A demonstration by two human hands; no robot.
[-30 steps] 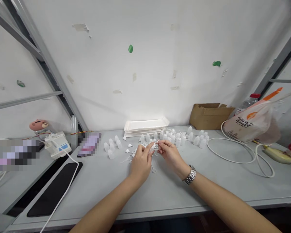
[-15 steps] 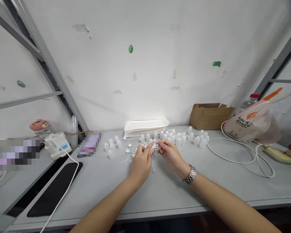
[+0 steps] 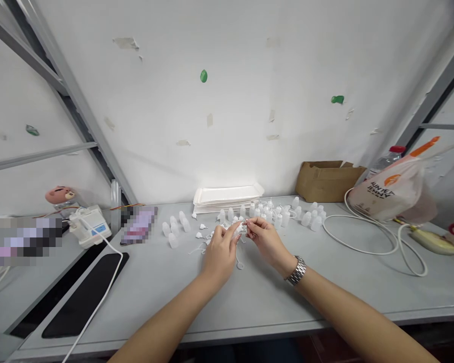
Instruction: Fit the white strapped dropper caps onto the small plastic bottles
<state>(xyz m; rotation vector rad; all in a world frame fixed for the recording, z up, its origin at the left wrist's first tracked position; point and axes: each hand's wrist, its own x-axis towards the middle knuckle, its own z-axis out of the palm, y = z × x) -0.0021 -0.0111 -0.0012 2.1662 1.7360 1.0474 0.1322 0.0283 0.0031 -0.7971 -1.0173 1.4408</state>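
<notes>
My left hand and my right hand meet over the middle of the desk, fingertips closed on a small white plastic cap. Fingers cover most of it, so its exact shape is hard to make out. A thin white strap ending in a ring lies just below the fingers. Loose white nozzle tips and straps are scattered beside and behind my left hand. Several small translucent squeeze bottles stand to the left, and more bottles stand behind and right of my right hand.
Stacked white trays sit against the wall. At the back right are a cardboard box, a plastic bag and a looped white cable. On the left lie a phone, a black pad and a power strip.
Both hands stay in nearly the same place, with only slight finger movement around the small white cap. The bottles and other things have not moved.
</notes>
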